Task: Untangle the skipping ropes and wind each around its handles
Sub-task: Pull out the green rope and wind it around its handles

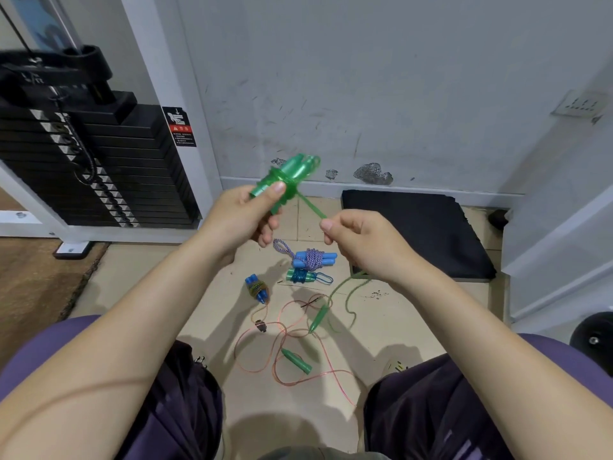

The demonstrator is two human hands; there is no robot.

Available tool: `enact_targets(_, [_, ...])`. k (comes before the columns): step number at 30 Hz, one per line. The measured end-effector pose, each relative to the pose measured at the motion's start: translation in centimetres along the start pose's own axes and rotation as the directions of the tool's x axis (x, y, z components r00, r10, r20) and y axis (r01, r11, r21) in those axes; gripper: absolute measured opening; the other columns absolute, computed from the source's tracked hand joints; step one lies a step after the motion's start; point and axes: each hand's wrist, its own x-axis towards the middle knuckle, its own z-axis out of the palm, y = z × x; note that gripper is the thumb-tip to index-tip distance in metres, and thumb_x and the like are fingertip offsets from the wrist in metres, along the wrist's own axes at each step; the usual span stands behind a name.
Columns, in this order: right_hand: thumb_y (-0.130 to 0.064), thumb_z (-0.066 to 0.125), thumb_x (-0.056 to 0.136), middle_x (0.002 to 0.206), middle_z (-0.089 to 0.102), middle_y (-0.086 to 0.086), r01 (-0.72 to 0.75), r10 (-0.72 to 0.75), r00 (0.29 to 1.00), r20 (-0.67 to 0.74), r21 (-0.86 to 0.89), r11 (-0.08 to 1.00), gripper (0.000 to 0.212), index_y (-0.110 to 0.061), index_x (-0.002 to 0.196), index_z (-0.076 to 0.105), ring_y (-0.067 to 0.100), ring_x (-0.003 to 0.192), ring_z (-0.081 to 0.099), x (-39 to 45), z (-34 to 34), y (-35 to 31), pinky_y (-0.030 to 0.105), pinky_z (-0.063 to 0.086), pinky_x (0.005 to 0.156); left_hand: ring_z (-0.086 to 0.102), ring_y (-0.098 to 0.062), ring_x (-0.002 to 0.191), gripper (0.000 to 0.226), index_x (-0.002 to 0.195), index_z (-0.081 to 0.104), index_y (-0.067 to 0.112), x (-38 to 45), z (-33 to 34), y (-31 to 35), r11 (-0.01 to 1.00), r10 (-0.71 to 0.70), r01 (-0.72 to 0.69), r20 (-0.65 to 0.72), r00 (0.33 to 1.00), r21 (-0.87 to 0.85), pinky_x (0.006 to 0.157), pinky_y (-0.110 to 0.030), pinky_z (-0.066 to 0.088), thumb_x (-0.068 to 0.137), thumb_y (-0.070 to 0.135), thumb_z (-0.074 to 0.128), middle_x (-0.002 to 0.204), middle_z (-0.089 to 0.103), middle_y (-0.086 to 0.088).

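My left hand (247, 212) grips a pair of green handles (288, 175) held together, with green rope coiled around their middle. My right hand (358, 237) pinches the green rope (311, 207) taut just right of the coil; its slack hangs down to the floor (348, 293). On the floor lie three wound bundles: blue handles with purple-white cord (313, 258), teal handles with blue rope (303, 276), and blue handles with dark rope (257, 288). A loose orange-pink rope (285, 346) with two green handles (297, 360) sprawls between my knees.
A black weight stack (89, 154) in a white frame stands at the left. A black mat (421, 230) lies against the wall at the right. A brown mat (36, 277) covers the floor at left. A dark round weight (593, 336) sits at far right.
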Motion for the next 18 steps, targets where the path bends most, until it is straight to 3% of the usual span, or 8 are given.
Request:
enact_targets(2, [-0.029,0.059,0.096,0.044,0.036,-0.012,0.090,-0.091,0.996,-0.009,-0.080,0.993,0.034,-0.011,0.068,0.053,0.004,0.041,0.036,-0.5,0.1,-0.6,0.016,0.029,0.046,0.049,-0.014,0.039,0.033,0.080,0.059,0.009,0.2,-0.5,-0.1,0.993,-0.045,0.045,-0.003,0.999,0.108,0.044,-0.025,0.043,0.095,0.038,0.061,0.056,0.058,-0.003])
enact_targets(6, [-0.030,0.066,0.091,0.052,0.044,-0.006,0.261,-0.278,0.961,-0.010,-0.315,0.913,0.031,-0.012,0.067,0.057,0.009,0.048,0.043,-0.4,0.4,-1.1,0.030,0.037,0.049,0.054,-0.014,0.042,0.033,0.073,0.058,0.011,-0.7,0.9,-0.7,0.867,-0.211,0.050,0.274,0.938,0.497,0.051,-0.027,0.048,0.092,0.037,0.066,0.052,0.060,0.000])
enact_targets(11, [-0.025,0.068,0.090,0.061,0.054,-0.007,0.267,-0.302,0.948,-0.105,-0.260,0.928,0.020,-0.022,0.072,0.061,0.005,0.059,0.046,0.8,-1.4,0.3,0.023,0.036,0.058,0.055,-0.017,0.051,0.033,0.077,0.059,0.009,-1.3,1.2,0.3,0.892,-0.260,-0.008,0.527,0.809,0.452,0.060,-0.029,0.049,0.090,0.038,0.065,0.059,0.061,-0.003])
enact_targets(14, [-0.022,0.068,0.091,0.065,0.059,0.003,0.207,-0.224,0.970,-0.095,-0.163,0.965,0.020,-0.015,0.073,0.064,0.004,0.058,0.045,1.1,-0.7,1.0,0.022,0.037,0.057,0.055,-0.017,0.051,0.029,0.074,0.058,0.011,-1.5,1.2,0.8,0.900,-0.217,-0.061,0.565,0.796,0.432,0.062,-0.031,0.049,0.091,0.034,0.066,0.060,0.061,-0.003])
enact_targets(18, [-0.026,0.067,0.091,0.062,0.056,-0.007,0.101,-0.101,0.987,-0.128,-0.008,0.995,0.021,-0.021,0.071,0.063,0.005,0.055,0.046,1.2,-0.5,0.8,0.020,0.038,0.053,0.056,-0.016,0.050,0.027,0.074,0.058,0.013,-1.6,1.1,1.1,0.918,-0.144,-0.096,0.551,0.822,0.384,0.061,-0.030,0.049,0.092,0.032,0.065,0.059,0.062,-0.003])
